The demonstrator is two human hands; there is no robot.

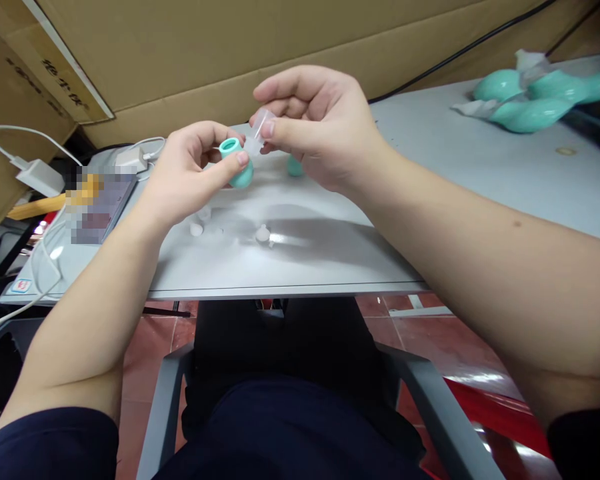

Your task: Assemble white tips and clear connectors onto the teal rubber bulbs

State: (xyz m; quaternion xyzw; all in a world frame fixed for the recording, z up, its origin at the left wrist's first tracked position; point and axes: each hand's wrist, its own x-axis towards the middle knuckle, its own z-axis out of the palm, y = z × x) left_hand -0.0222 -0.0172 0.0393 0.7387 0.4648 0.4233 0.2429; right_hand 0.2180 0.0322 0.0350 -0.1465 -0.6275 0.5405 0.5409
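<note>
Above the table, my left hand (195, 163) is closed around a small mint-green hollow piece (241, 175) with a round open neck facing up. Between the thumb and fingers of my right hand (320, 123) is a clear plastic tube-like piece (264, 125), tilted, its lower end close beside the green piece; whether the two touch I cannot tell. Behind the right hand, part of another mint-green piece (295, 167) shows on the table. Small white plastic parts lie below the hands, one a round part with a tab (263, 233), another a rounded cap-like part (197, 229).
Several mint-green rounded pieces with white wrapping (535, 100) lie at the table's back right. At left are a phone-like device (105, 213), white chargers (40, 177) and loose cables. A cardboard wall (190, 53) closes off the back. Grey chair armrests (167, 407) flank my lap.
</note>
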